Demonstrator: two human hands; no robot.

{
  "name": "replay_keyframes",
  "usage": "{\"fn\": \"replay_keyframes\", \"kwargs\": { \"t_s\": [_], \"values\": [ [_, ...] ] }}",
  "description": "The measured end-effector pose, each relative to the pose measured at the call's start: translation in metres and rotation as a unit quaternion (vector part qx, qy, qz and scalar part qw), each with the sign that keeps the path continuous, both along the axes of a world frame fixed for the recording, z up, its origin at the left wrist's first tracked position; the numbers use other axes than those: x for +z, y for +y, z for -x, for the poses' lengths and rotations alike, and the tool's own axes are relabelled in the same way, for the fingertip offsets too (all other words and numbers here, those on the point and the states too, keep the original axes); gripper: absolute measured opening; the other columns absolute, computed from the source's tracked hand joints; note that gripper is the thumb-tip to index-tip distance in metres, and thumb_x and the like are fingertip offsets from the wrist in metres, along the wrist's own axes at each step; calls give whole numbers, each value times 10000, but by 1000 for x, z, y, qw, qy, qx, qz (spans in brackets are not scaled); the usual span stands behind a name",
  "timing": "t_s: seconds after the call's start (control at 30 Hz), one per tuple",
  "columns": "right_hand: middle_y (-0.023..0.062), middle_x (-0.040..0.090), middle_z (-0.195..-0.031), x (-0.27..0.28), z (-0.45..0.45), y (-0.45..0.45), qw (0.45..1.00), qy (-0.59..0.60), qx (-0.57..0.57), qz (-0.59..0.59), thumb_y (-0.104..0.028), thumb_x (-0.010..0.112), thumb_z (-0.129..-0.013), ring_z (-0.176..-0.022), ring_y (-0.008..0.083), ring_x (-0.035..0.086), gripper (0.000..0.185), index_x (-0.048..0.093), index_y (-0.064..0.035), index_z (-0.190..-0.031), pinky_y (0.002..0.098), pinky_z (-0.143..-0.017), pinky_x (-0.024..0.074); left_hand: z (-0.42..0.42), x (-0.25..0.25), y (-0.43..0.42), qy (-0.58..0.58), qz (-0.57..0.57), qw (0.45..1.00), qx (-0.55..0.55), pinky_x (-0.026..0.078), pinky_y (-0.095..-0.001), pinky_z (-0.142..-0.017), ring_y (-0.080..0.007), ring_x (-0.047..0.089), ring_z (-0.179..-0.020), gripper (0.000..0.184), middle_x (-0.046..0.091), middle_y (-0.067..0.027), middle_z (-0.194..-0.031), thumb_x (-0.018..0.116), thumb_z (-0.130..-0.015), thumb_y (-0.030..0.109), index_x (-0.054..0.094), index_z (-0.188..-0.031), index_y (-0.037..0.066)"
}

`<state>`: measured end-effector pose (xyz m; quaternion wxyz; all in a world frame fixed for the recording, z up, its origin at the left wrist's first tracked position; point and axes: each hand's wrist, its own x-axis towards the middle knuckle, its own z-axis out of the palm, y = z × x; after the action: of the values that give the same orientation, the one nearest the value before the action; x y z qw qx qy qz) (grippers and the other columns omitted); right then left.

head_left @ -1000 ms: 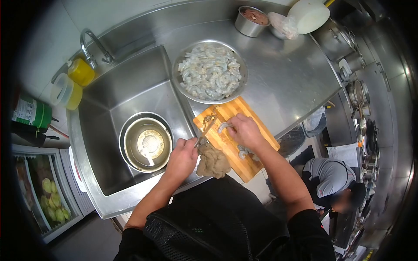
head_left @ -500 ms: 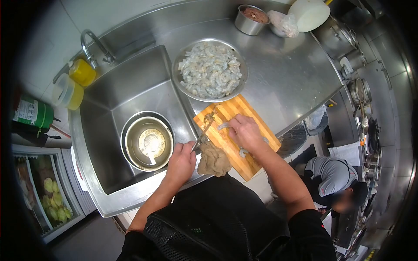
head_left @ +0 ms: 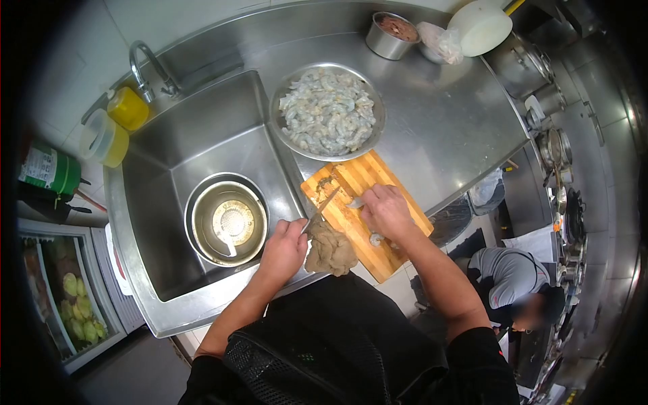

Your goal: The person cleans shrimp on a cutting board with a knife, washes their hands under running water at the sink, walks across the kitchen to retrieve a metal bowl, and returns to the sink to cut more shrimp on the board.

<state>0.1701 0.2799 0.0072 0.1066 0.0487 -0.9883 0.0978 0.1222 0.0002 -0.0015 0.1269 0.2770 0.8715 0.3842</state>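
Observation:
My left hand (head_left: 283, 251) is closed round the handle of a small knife (head_left: 329, 200), its blade over the left part of a striped wooden cutting board (head_left: 370, 169). Pinched in the fingers of my right hand (head_left: 389, 214) is a peeled shrimp (head_left: 356, 202), low over the board and close to the blade. Another shrimp (head_left: 375, 239) lies beside my right wrist. Dark scraps (head_left: 327, 182) sit at the board's upper left corner. Beyond the board, a steel bowl (head_left: 382, 125) holds a heap of shrimp (head_left: 327, 111). A crumpled brown cloth (head_left: 331, 251) lies between my left hand and the board.
At left, the sink (head_left: 162, 253) contains a metal pot (head_left: 192, 229) with liquid, below a faucet (head_left: 145, 71). Yellow containers (head_left: 128, 108) stand at its rim. A steel pot of brown food (head_left: 389, 46) is at the back. A co-worker (head_left: 506, 273) bends at the right.
My right hand has shifted slightly right and toward me with the shrimp, away from the blade. The knife and left hand have barely moved. The co-worker leans a little differently.

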Motion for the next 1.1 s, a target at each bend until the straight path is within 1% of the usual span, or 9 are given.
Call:
{"fn": "replay_keyframes", "kwargs": {
  "t_s": [0.17,0.27,0.33,0.43,0.53,0.6,0.67,0.97,1.1],
  "values": [
    [120,632,-897,22,4,13,999,-34,27,-32,-137,686,-771,-869,304,652,130,618,-64,-855,423,-869,507,6,6,-3,-25,14,1000,10,548,-507,-849,-438,652,-958,335,621,-218,-1096,639,-940,125,636,-1272,74],
    [135,657,-914,46,36,25,991,-106,-12,-78,-103,686,-809,-876,323,674,155,655,-72,-957,457,-839,544,3,2,-2,-21,18,999,18,545,-512,-842,-440,652,-953,324,629,-219,-1074,634,-943,127,643,-1262,68],
    [173,687,-1006,92,59,17,989,-12,-96,115,-194,647,-914,-950,395,684,176,670,-45,-1004,505,-885,528,4,1,-3,-11,1,1000,18,542,-513,-842,-440,651,-955,319,633,-217,-1070,636,-945,130,646,-1257,65],
    [193,707,-1026,121,72,18,980,41,-120,153,-230,602,-970,-973,432,681,247,675,-25,-1088,510,-895,531,2,4,-2,-3,-21,1000,8,540,-510,-843,-438,651,-959,319,639,-213,-1077,641,-944,134,647,-1254,61],
    [199,714,-1022,104,45,34,978,-201,-42,37,-206,593,-956,-967,421,681,236,681,-24,-1077,495,-873,541,1,8,-1,-1,-36,999,-14,539,-503,-849,-436,652,-963,318,644,-208,-1084,646,-942,133,648,-1250,57],
    [151,719,-986,87,18,38,935,-346,-61,-54,-163,703,-863,-922,369,693,177,702,-73,-1015,465,-825,560,0,5,-2,-5,-49,999,-17,535,-496,-850,-433,649,-962,309,648,-204,-1067,655,-933,117,656,-1237,58],
    [165,715,-991,76,-8,43,902,-410,-114,-74,-136,691,-833,-918,391,685,164,704,-59,-978,473,-823,553,-1,2,-6,-13,-62,998,-11,528,-486,-846,-428,642,-955,296,654,-199,-1029,670,-919,86,668,-1214,62],
    [169,703,-975,32,-31,59,972,-167,-108,125,-134,665,-849,-909,389,681,135,708,-72,-960,479,-816,547,8,4,5,-32,-55,997,-33,534,-490,-861,-445,654,-980,300,666,-218,-1059,666,-933,123,659,-1222,43],
    [162,705,-1007,16,-2,22,987,-84,-119,73,-188,706,-851,-946,373,679,228,692,-62,-1040,477,-834,538,12,-8,9,-49,-75,996,-29,534,-486,-865,-444,655,-987,290,674,-224,-1061,666,-935,126,662,-1211,39]
  ]
}}
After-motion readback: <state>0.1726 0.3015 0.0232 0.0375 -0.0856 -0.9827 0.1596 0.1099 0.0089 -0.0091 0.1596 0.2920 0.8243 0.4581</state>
